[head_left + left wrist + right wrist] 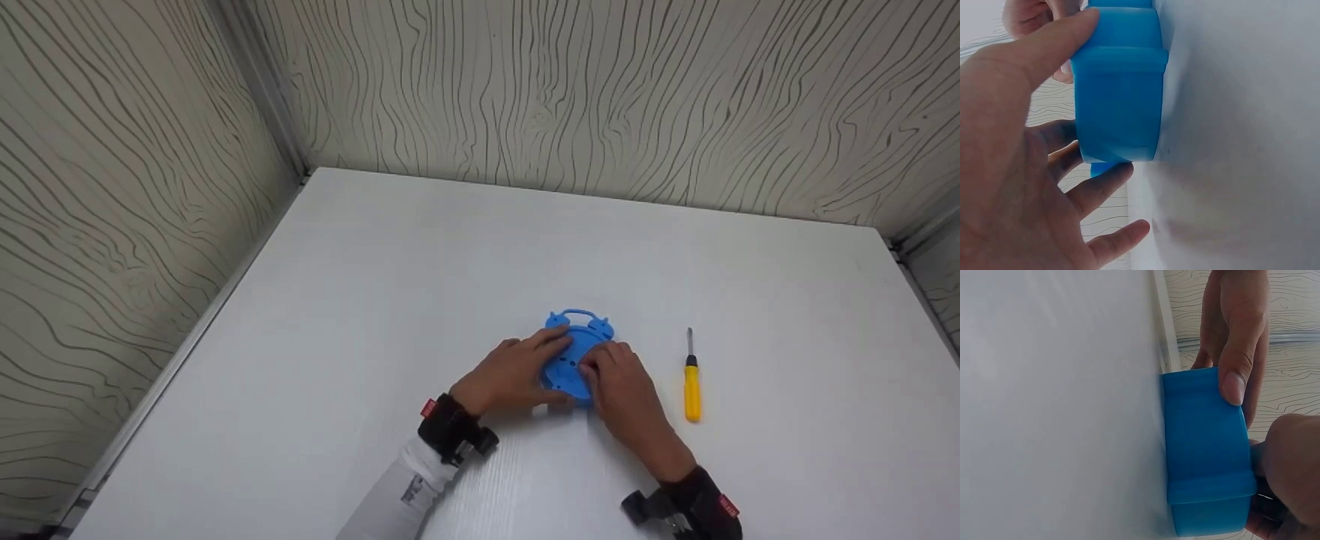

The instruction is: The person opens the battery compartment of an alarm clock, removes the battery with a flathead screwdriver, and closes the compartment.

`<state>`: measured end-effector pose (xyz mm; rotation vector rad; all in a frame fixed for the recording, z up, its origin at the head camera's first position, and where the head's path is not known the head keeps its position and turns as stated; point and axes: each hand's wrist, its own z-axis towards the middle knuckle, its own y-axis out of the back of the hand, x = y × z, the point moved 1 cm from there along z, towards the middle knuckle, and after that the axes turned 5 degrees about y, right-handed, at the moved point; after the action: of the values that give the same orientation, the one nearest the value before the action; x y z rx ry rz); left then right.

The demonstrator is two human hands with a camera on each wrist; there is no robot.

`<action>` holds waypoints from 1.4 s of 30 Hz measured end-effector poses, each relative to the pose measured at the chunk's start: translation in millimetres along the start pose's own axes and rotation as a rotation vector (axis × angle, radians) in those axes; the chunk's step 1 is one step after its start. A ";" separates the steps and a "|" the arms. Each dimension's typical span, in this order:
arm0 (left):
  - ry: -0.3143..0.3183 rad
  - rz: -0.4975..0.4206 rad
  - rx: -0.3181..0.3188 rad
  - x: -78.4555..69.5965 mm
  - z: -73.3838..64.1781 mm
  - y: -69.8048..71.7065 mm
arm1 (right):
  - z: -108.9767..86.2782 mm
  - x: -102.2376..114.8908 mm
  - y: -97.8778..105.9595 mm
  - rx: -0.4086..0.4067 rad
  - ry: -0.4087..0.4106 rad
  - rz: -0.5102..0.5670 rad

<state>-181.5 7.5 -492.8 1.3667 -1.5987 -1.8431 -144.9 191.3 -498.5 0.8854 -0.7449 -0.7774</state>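
A blue alarm clock [577, 384] with two bells and a handle lies on its front, its back with small holes facing up. From its left side my left hand [517, 371] grips the round case, thumb on the near edge and fingers across the back. The left wrist view shows the curved wall of the clock [1120, 107] beside the spread fingers. My right hand [622, 390] is bent over the back of the clock, thumb and fingers pinching near its middle. Whatever small part sits between those fingertips is hidden, also in the right wrist view.
A screwdriver [691, 390] with a yellow handle lies to the right of the right hand, its tip pointing away. The white table [420, 247] meets wood-grain panels [540, 97] at the back and left. Each wrist carries a black strap with a camera.
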 end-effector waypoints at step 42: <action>0.009 -0.023 0.021 1.7 -0.3 -2.4 | -12.9 -73.5 49.4 -0.065 -0.051 -0.207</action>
<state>-181.3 6.8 -495.6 1.4060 -1.6089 -1.8358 -158.4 277.4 -478.3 0.8959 -0.6750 -1.0056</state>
